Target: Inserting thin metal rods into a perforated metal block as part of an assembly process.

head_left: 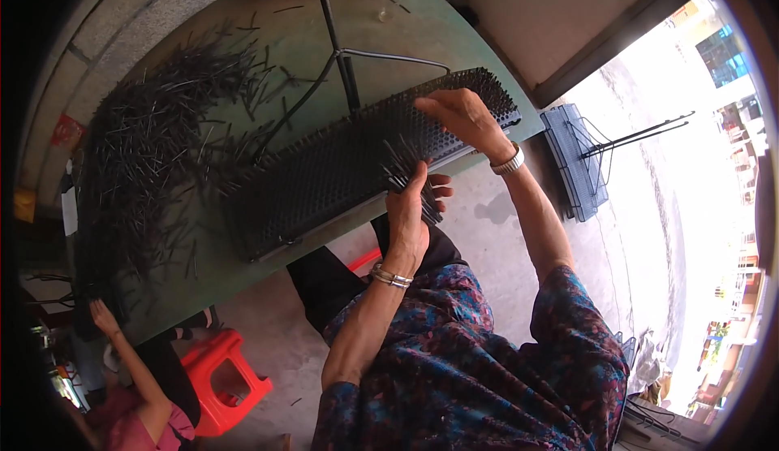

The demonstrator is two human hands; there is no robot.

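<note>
We see a long black perforated tray point(324, 175) lying on the green bench point(308, 37), its near long side close to the bench's near edge. Its long axis runs from near left to far right, and its far right end reaches the bench's right corner. The tray face bristles with short upright black pins.

Our left hand point(408, 211) sits at the tray's near edge, closed around a bundle of thin black rods point(406, 171); the rods fan upward and away from us over the tray. Our right hand point(462, 114) rests on the far right part of the tray, fingers curled with the tips pinched together on the pin field; we cannot tell whether it holds a rod.

A large loose pile of black rods point(154, 134) covers the left half of the bench, spreading up to the tray's left end. Bare bench remains only on the far side, where a thin metal stand point(345, 61) rises.

Beyond the right corner, a stack of similar trays point(576, 163) rests on the floor. At near left, another person's hand point(104, 317) reaches the bench edge beside a red stool point(227, 378).
</note>
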